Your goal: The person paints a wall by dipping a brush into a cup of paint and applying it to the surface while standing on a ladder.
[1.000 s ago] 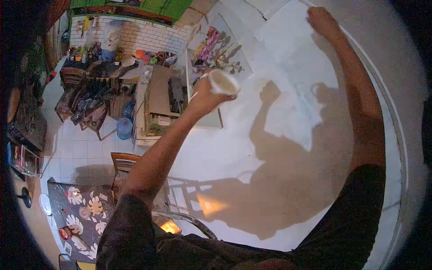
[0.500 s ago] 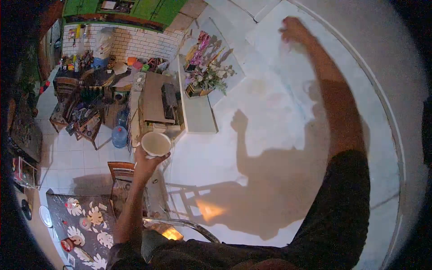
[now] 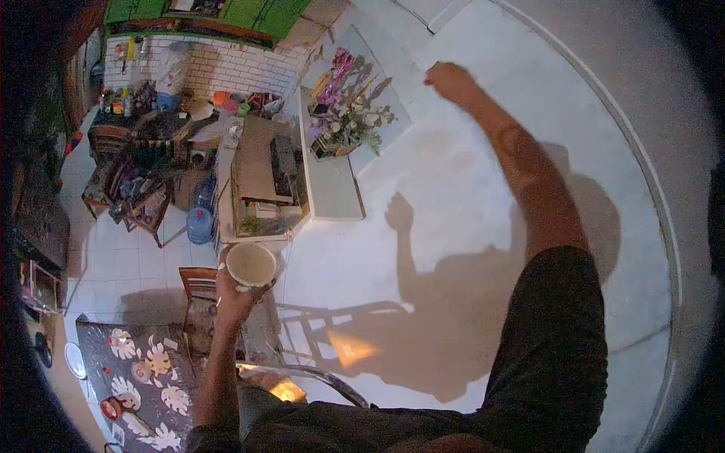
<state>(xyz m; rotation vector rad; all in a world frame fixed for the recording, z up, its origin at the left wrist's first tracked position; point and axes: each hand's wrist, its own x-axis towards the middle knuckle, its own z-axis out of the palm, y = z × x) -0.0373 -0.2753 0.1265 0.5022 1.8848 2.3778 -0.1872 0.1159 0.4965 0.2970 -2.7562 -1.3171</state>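
Observation:
A pale round tub with whitish contents (image 3: pixel 251 266) is held in my left hand (image 3: pixel 236 297), its open top facing me. My right hand (image 3: pixel 451 81) is stretched far up against the white wall (image 3: pixel 453 189), beyond the flowers. Its fingers are bent and pressed together; whatever they may hold is too small to make out. Shadows of my arms and body fall across the wall.
Flowers (image 3: pixel 351 113) stand on a white ledge (image 3: pixel 332 189) beside the wall. A metal rail (image 3: pixel 332 377) curves close to my body. Below are a wooden chair (image 3: pixel 200 283), a patterned table (image 3: pixel 143 385), a blue water bottle (image 3: pixel 199 225) and an aquarium-like tank (image 3: pixel 260 223).
My right hand has moved left and slightly down along the wall, toward the flowers. My left hand and the tub have shifted slightly left and down.

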